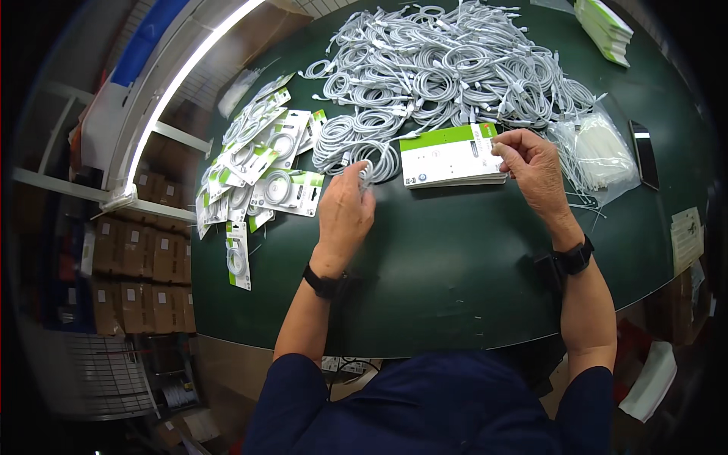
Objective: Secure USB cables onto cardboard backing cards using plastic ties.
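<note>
My left hand (347, 211) has its fingers closed on a grey-white coiled cable (367, 174) at the near edge of the cable pile. To the right lies a stack of white and green packaging cards (447, 158) with small punched holes. My right hand (533, 168) pinches the right edge of the top card between thumb and finger. Left of my left hand is a heap of cards with coiled cables fastened to them (280, 189). One such carded cable (237, 256) lies at the near end of that heap.
A large pile of coiled cables (447, 68) covers the far middle of the dark green table (425, 280). At the right are a clear bag of white ties (603, 152) and a black phone (644, 155). More green-white cards (604, 32) sit far right. Cardboard boxes (140, 250) stand at the left.
</note>
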A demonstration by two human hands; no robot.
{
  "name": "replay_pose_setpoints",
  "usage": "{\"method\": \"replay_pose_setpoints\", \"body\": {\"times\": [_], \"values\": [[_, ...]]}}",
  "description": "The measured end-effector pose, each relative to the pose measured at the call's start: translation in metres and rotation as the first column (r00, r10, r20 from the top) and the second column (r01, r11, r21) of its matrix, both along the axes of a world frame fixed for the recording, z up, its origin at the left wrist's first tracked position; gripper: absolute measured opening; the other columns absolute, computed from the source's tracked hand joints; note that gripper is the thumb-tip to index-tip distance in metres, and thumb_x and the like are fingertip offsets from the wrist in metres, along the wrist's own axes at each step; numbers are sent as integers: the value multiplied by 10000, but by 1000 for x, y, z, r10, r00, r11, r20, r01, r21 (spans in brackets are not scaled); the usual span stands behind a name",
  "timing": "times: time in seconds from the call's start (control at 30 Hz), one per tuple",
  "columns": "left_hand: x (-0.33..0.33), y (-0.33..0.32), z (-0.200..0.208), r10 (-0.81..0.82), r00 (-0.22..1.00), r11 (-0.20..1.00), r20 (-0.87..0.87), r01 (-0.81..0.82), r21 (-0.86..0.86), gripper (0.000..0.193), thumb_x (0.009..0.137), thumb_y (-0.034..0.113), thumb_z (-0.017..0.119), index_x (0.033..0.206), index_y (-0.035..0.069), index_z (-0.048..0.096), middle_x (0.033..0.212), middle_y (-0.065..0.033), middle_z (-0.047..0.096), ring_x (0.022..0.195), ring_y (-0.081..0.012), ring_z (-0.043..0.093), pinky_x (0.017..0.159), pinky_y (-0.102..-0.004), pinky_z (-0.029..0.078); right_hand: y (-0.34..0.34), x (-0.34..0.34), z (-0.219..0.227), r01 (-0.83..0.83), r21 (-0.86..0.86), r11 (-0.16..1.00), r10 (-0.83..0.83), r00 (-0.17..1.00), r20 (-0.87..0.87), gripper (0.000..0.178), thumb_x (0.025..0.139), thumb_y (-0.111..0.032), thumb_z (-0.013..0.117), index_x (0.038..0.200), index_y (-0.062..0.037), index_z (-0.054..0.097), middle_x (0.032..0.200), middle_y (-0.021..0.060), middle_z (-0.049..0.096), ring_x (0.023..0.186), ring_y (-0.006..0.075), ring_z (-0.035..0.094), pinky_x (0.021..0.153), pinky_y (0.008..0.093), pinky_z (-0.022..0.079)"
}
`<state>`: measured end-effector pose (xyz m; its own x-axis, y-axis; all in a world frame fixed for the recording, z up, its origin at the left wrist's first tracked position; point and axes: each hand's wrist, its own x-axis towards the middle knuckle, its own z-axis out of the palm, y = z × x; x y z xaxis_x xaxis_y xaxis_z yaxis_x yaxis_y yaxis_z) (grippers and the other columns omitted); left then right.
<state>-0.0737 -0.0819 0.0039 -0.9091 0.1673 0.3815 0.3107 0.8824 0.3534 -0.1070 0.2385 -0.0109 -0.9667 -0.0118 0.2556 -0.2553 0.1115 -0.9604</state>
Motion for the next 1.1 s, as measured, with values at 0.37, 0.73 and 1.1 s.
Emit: {"method": "replay_pose_setpoints", "body": {"times": [0.37,0.73,1.1], "values": [[-23,51,34,-378,926,-215,-12,-75,974,257,978,-6,637,1232,-19,601,1127,-117,711,1054,-181,685,977,-305,532,-34,53,55,-658,-130,742,656,671,346,203,982,-114,641,1110,33,696,857,70,730,629,87,638,564,228,523],[-7,133,29,-652,758,-276,31,-276,921,277,1020,99,613,1274,-2,570,1123,-113,706,1064,-200,680,976,-372,539,-36,38,16,-195,-422,885,310,924,224,475,1102,-380,413,1221,12,654,1024,46,694,901,88,632,693,248,500],[-21,123,7,-620,767,-109,165,-292,950,362,1120,300,388,1234,-6,544,818,-38,600,874,-176,646,815,-344,515,-17,26,20,-145,-439,887,295,909,296,347,1074,-311,531,1116,-6,692,874,28,696,637,30,490,560,215,368]]}}
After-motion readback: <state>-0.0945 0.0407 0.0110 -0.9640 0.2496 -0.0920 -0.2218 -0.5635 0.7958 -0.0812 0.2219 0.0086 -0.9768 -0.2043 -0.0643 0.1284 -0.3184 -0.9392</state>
